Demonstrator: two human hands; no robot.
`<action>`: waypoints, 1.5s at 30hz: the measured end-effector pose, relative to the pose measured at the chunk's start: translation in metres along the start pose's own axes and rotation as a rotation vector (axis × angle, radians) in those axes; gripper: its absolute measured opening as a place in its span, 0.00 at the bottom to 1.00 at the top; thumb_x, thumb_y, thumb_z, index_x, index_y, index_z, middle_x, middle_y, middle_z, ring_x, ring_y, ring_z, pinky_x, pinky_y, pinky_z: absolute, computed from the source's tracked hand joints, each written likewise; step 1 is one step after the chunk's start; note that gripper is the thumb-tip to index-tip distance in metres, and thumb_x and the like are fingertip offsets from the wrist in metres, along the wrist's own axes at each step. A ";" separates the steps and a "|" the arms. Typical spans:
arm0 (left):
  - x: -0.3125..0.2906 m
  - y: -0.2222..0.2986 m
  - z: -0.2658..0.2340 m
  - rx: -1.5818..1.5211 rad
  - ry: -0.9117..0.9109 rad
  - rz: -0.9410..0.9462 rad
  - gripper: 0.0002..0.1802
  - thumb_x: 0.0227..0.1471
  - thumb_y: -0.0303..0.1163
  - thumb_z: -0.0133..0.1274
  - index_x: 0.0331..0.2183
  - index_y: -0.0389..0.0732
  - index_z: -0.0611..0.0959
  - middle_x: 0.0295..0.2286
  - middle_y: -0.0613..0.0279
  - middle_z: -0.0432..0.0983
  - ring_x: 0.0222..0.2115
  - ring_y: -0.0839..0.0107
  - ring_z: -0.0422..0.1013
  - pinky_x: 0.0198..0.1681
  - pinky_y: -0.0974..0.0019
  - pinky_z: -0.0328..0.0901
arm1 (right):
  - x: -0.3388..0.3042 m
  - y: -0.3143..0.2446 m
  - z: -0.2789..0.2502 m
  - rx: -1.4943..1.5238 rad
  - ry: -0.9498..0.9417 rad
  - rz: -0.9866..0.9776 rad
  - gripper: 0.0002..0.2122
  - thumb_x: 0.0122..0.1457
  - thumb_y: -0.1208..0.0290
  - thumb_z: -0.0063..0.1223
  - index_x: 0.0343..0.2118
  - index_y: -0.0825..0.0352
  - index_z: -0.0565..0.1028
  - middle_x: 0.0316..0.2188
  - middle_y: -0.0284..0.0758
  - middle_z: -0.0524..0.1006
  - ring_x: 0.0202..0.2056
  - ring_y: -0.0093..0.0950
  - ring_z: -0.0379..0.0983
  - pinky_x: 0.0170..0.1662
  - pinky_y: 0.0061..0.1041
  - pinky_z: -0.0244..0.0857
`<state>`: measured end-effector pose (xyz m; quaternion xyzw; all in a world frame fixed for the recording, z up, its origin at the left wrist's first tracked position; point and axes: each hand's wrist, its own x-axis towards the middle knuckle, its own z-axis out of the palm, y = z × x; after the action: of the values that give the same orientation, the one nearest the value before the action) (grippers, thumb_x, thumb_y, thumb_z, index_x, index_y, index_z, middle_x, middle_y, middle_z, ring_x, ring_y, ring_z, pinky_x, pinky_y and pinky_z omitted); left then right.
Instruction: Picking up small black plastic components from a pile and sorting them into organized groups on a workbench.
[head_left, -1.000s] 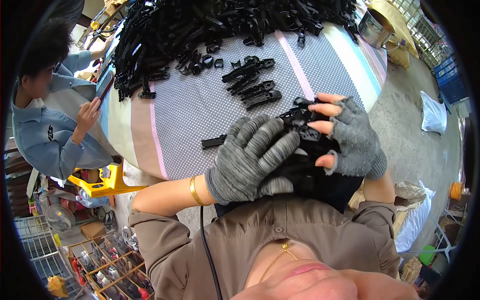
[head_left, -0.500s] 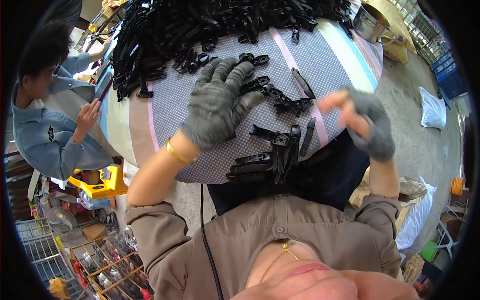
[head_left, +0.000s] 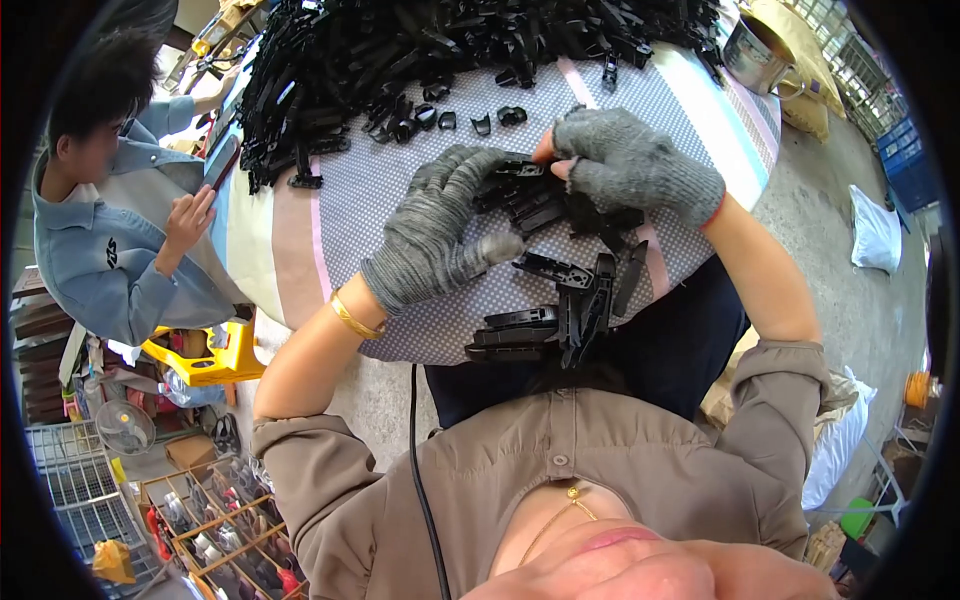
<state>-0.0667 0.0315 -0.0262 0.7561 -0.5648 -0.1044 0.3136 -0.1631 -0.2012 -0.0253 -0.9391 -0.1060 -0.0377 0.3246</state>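
The right hand [head_left: 630, 160] has swung in to the parts [head_left: 535, 207] mid-table, facing the left hand [head_left: 430, 225], whose fingers lie together, thumb apart; whether the right's fingertips pinch one I cannot tell, and a careless sweep could knock the near-edge pile [head_left: 598, 292] off the table [head_left: 345, 190].

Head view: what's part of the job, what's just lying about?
In the job:
- black parts by the left hand and right hand
- black pile, likely stock

Apparently lying about:
- metal mug
- fan
- white sack
- yellow stool
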 end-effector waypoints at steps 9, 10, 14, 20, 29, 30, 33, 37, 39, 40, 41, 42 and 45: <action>-0.017 0.025 0.039 -0.177 0.085 -0.038 0.30 0.46 0.46 0.52 0.47 0.36 0.69 0.37 0.52 0.68 0.39 0.57 0.64 0.45 0.58 0.60 | -0.037 -0.024 0.014 0.119 -0.045 -0.039 0.17 0.53 0.59 0.50 0.33 0.71 0.74 0.35 0.41 0.75 0.43 0.38 0.70 0.47 0.33 0.63; -0.016 0.029 0.041 -0.198 0.087 -0.042 0.29 0.47 0.44 0.52 0.47 0.36 0.69 0.35 0.53 0.68 0.37 0.59 0.64 0.43 0.59 0.61 | -0.042 -0.024 0.017 0.067 -0.032 -0.073 0.18 0.52 0.57 0.50 0.33 0.71 0.74 0.35 0.41 0.75 0.43 0.37 0.70 0.46 0.33 0.63; -0.021 0.031 0.050 -0.463 0.074 -0.116 0.27 0.48 0.41 0.52 0.47 0.35 0.69 0.36 0.51 0.69 0.36 0.59 0.66 0.42 0.60 0.62 | -0.054 -0.029 0.031 0.014 0.020 -0.104 0.21 0.50 0.51 0.52 0.31 0.70 0.74 0.34 0.41 0.75 0.40 0.38 0.71 0.43 0.33 0.65; -0.034 0.039 0.067 -0.740 0.026 0.041 0.33 0.47 0.36 0.54 0.52 0.33 0.63 0.42 0.52 0.66 0.42 0.61 0.66 0.46 0.62 0.62 | -0.084 -0.034 0.049 -0.036 0.210 -0.158 0.11 0.42 0.67 0.63 0.26 0.65 0.73 0.31 0.36 0.74 0.33 0.36 0.72 0.35 0.31 0.65; -0.034 0.052 0.028 -1.153 -0.116 -0.208 0.31 0.51 0.45 0.52 0.51 0.37 0.64 0.38 0.59 0.73 0.27 0.76 0.69 0.30 0.75 0.64 | -0.122 -0.041 0.046 0.184 0.223 -0.254 0.07 0.43 0.74 0.59 0.20 0.66 0.71 0.23 0.35 0.72 0.25 0.35 0.69 0.29 0.30 0.62; -0.033 0.047 0.020 -1.040 -0.032 -0.166 0.23 0.53 0.38 0.50 0.48 0.37 0.69 0.34 0.62 0.74 0.24 0.80 0.67 0.27 0.78 0.61 | -0.124 -0.040 0.046 0.135 0.247 -0.226 0.06 0.43 0.74 0.59 0.21 0.66 0.72 0.23 0.35 0.72 0.25 0.35 0.69 0.29 0.30 0.62; -0.023 0.017 0.000 -0.666 0.226 -0.097 0.18 0.53 0.34 0.50 0.45 0.35 0.73 0.32 0.63 0.73 0.30 0.80 0.67 0.35 0.77 0.63 | -0.119 -0.039 0.040 -0.023 0.316 -0.205 0.06 0.44 0.73 0.58 0.23 0.67 0.72 0.24 0.36 0.72 0.25 0.35 0.69 0.29 0.30 0.62; -0.008 -0.071 -0.063 0.011 0.603 -0.108 0.14 0.54 0.33 0.49 0.41 0.35 0.76 0.34 0.63 0.74 0.36 0.77 0.68 0.41 0.75 0.62 | -0.097 -0.038 0.022 0.046 0.422 0.024 0.10 0.48 0.66 0.55 0.28 0.68 0.72 0.29 0.36 0.73 0.27 0.31 0.69 0.31 0.27 0.63; 0.001 -0.121 -0.107 0.408 0.733 -0.145 0.16 0.55 0.35 0.48 0.42 0.35 0.76 0.36 0.58 0.75 0.38 0.70 0.70 0.46 0.68 0.62 | -0.081 -0.019 0.013 0.192 0.444 0.087 0.13 0.53 0.59 0.52 0.28 0.66 0.71 0.28 0.33 0.71 0.25 0.24 0.65 0.28 0.22 0.60; 0.011 -0.140 -0.122 0.496 0.719 -0.242 0.18 0.55 0.37 0.47 0.43 0.35 0.76 0.39 0.55 0.74 0.41 0.66 0.69 0.49 0.67 0.60 | -0.071 -0.008 0.008 0.812 0.552 0.228 0.14 0.54 0.57 0.51 0.28 0.65 0.69 0.25 0.31 0.69 0.23 0.22 0.61 0.26 0.20 0.58; 0.025 -0.160 -0.137 0.570 0.700 -0.329 0.20 0.55 0.39 0.46 0.43 0.35 0.75 0.41 0.52 0.73 0.44 0.62 0.68 0.52 0.65 0.58 | -0.062 0.003 0.001 1.432 0.644 0.362 0.15 0.56 0.55 0.49 0.27 0.64 0.68 0.22 0.29 0.66 0.21 0.19 0.58 0.25 0.19 0.55; 0.027 -0.201 -0.160 0.519 0.661 -0.316 0.21 0.56 0.39 0.45 0.46 0.36 0.73 0.45 0.52 0.70 0.48 0.61 0.64 0.54 0.64 0.55 | -0.048 0.015 -0.004 1.647 0.575 0.300 0.15 0.56 0.54 0.48 0.27 0.63 0.68 0.21 0.28 0.64 0.21 0.18 0.56 0.24 0.18 0.53; 0.020 -0.322 -0.214 0.666 0.580 -0.185 0.28 0.56 0.49 0.40 0.51 0.40 0.68 0.48 0.45 0.65 0.51 0.53 0.61 0.53 0.61 0.56 | -0.002 0.059 -0.012 1.909 0.426 0.110 0.16 0.57 0.52 0.47 0.27 0.63 0.68 0.21 0.29 0.65 0.21 0.20 0.59 0.25 0.18 0.57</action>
<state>0.3039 0.1421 -0.0455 0.8612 -0.3862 0.2716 0.1881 -0.1522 -0.2546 -0.0513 -0.2591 0.0127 -0.0899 0.9616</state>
